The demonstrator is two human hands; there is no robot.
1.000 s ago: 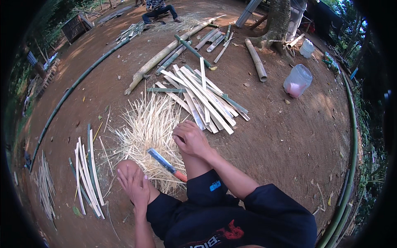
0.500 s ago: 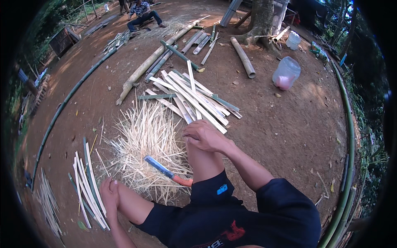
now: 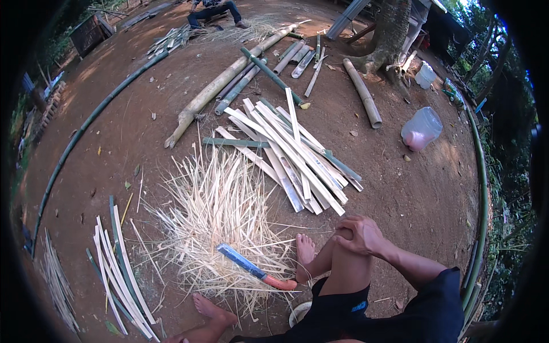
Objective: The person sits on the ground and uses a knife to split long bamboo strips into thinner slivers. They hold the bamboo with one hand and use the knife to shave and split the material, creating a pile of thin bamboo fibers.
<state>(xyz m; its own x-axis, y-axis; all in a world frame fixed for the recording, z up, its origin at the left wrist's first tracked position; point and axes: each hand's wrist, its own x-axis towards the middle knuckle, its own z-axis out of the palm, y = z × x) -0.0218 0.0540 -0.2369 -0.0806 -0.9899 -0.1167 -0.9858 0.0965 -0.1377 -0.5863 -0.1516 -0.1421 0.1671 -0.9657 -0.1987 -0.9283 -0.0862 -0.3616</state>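
Note:
My right hand (image 3: 362,234) rests over my bent right knee, fingers draped and holding nothing. At the lower edge only a bit of what seems my left hand (image 3: 186,340) shows by my left leg; its fingers are hidden. Between my feet, a machete (image 3: 251,267) with a blue-grey blade and an orange handle lies on a heap of pale bamboo shavings (image 3: 214,200). Beyond my right knee is a crossed pile of split bamboo strips (image 3: 294,151). More long strips (image 3: 119,268) lie on the ground at the left.
Bamboo poles (image 3: 229,86) and short tubes lie farther off, near a tree trunk (image 3: 389,34). A clear plastic jug (image 3: 422,128) lies at the right. A long green pole (image 3: 94,123) curves along the left. Another person (image 3: 214,14) sits at the back.
The view has shifted, so the scene sits lower and my right knee and hand farther right. My feet now show. My left hand has nearly left the picture.

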